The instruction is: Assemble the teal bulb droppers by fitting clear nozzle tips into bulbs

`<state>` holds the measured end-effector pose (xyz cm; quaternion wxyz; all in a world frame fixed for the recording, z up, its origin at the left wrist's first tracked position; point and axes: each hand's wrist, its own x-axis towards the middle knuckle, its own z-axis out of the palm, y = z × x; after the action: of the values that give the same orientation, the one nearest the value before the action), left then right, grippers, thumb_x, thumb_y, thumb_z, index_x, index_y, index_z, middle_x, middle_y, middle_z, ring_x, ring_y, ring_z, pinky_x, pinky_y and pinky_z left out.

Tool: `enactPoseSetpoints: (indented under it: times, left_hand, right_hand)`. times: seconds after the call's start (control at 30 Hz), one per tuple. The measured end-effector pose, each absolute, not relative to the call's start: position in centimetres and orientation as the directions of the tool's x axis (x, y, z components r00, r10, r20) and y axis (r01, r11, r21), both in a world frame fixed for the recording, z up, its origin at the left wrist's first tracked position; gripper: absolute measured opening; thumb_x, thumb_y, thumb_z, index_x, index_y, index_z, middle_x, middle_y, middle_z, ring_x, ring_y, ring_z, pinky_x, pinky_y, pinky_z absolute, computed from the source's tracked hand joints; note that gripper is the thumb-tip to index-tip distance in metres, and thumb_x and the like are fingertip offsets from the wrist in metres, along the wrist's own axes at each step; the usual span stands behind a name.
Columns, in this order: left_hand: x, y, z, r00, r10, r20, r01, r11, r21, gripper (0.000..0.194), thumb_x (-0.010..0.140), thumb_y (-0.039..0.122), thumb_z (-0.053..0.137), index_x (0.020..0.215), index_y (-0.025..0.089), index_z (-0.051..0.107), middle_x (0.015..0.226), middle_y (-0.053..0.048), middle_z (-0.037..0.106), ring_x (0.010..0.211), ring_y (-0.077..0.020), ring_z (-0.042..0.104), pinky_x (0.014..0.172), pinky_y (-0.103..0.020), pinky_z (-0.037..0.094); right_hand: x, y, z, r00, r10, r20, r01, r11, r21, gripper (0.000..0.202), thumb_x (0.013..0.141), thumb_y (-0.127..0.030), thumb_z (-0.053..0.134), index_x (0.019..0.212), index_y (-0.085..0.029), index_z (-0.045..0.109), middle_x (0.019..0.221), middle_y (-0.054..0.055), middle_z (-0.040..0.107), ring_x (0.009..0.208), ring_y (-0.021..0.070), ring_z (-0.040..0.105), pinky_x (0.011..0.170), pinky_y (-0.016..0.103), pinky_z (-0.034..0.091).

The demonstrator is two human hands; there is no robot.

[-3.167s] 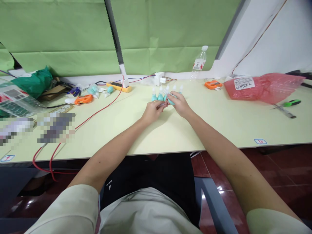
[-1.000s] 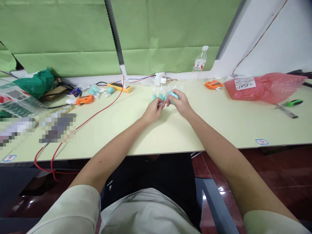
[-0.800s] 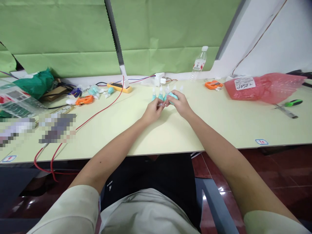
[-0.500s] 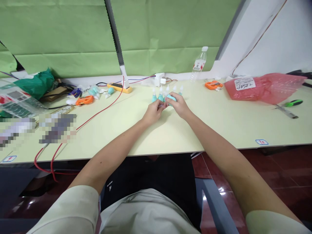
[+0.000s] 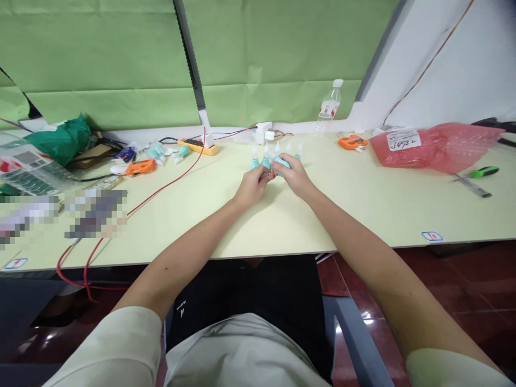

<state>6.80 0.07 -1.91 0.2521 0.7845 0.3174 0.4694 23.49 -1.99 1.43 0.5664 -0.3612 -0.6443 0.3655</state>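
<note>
My right hand (image 5: 296, 174) grips a small teal bulb-shaped piece (image 5: 281, 162) over the middle of the pale yellow table (image 5: 363, 204). My left hand (image 5: 250, 186) pinches a small pale part at the bulb's left end, fingertips touching those of the right hand. Just behind both hands stands a row of several teal bulbs with white pointed tips (image 5: 255, 159), upright on the table.
At the back left lie an orange tool (image 5: 139, 167), a yellow meter (image 5: 197, 145), loose teal parts (image 5: 155, 152), a green bag (image 5: 60, 138) and red wires (image 5: 161, 188). A water bottle (image 5: 329, 107), another orange tool (image 5: 352, 142), a pink bag (image 5: 437, 146) and a green-handled screwdriver (image 5: 475, 176) are at the right.
Both hands stay together at the same spot, with small finger shifts on the teal bulb. The view has tilted slightly.
</note>
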Motion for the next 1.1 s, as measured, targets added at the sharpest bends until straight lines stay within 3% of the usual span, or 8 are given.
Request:
enactPoseSetpoints:
  times: [0.23, 0.53, 0.83, 0.97, 1.1]
  left_hand:
    - [6.6, 1.0, -2.2, 0.301, 0.755, 0.582, 0.26, -0.653, 0.712, 0.004, 0.093, 0.019, 0.061, 0.095, 0.02, 0.058, 0.082, -0.001, 0.069, 0.07, -0.0113, 0.062, 0.068, -0.025, 0.05]
    - [6.2, 1.2, -2.2, 0.313, 0.714, 0.626, 0.278, -0.699, 0.659, 0.002, 0.094, 0.02, 0.058, 0.096, 0.021, 0.059, 0.081, -0.001, 0.066, 0.073, -0.0121, 0.061, 0.073, -0.027, 0.052]
    - [6.0, 1.6, -2.4, 0.341, 0.69, 0.638, 0.317, -0.724, 0.613, 0.014, 0.094, 0.024, 0.064, 0.105, 0.021, 0.058, 0.091, -0.003, 0.068, 0.083, -0.0143, 0.066, 0.077, -0.028, 0.053]
    - [5.9, 1.7, -2.6, 0.391, 0.669, 0.632, 0.349, -0.743, 0.571, 0.01, 0.095, 0.022, 0.061, 0.105, 0.021, 0.058, 0.093, -0.003, 0.069, 0.086, -0.0151, 0.065, 0.08, -0.028, 0.052]
    - [5.7, 1.9, -2.7, 0.426, 0.641, 0.639, 0.405, -0.766, 0.499, 0.01, 0.096, 0.019, 0.056, 0.104, 0.021, 0.063, 0.097, -0.006, 0.068, 0.09, -0.0175, 0.063, 0.085, -0.031, 0.051]
  right_hand:
    - [23.5, -1.8, 1.6, -0.032, 0.895, 0.444, -0.021, 0.444, -0.896, 0.041, 0.081, -0.058, 0.077, 0.076, -0.022, 0.058, 0.068, -0.001, 0.061, 0.069, 0.0166, 0.063, 0.076, 0.034, 0.056]
    - [23.4, -2.0, 1.7, -0.031, 0.905, 0.425, -0.017, 0.424, -0.905, 0.041, 0.079, -0.058, 0.078, 0.079, -0.022, 0.058, 0.075, 0.001, 0.066, 0.072, 0.0162, 0.066, 0.072, 0.032, 0.059]
    - [23.7, -0.8, 0.6, 0.058, 0.954, 0.295, 0.074, 0.291, -0.954, 0.05, 0.059, -0.031, 0.092, 0.085, -0.023, 0.05, 0.075, -0.002, 0.067, 0.067, 0.0168, 0.066, 0.054, 0.03, 0.057]
    - [23.5, -0.8, 0.3, -0.009, 0.976, 0.215, 0.007, 0.215, -0.976, 0.046, 0.06, -0.026, 0.09, 0.084, -0.023, 0.051, 0.075, 0.0, 0.068, 0.068, 0.0181, 0.068, 0.057, 0.032, 0.06]
    - [23.9, -0.3, -0.3, 0.014, 0.982, 0.186, 0.047, 0.185, -0.982, 0.041, 0.061, -0.023, 0.087, 0.081, -0.024, 0.051, 0.065, -0.002, 0.063, 0.059, 0.0172, 0.063, 0.047, 0.029, 0.052]
